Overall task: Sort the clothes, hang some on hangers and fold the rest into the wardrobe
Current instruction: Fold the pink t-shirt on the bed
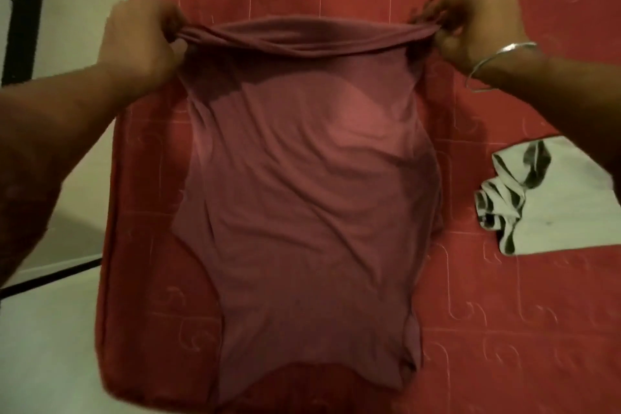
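Here both hands (pixel 139 40) (pixel 470 27) hold the garment (pixel 302 178).

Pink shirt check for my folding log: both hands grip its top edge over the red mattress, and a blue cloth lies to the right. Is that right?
One thing is wrong: the cloth to the right is white with dark markings, not blue. The head view shows it. The rest holds: the left hand and right hand both grip the pink shirt at its top edge over the red mattress.

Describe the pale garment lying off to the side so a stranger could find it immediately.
Start at the red quilted mattress that fills the view. The two hands stretch a dusty-pink stretchy top over its middle; look past that top toward the right edge. There lies the white crumpled garment, the only pale cloth on the mattress, with dark streaks along its bunched left side and no hand touching it.
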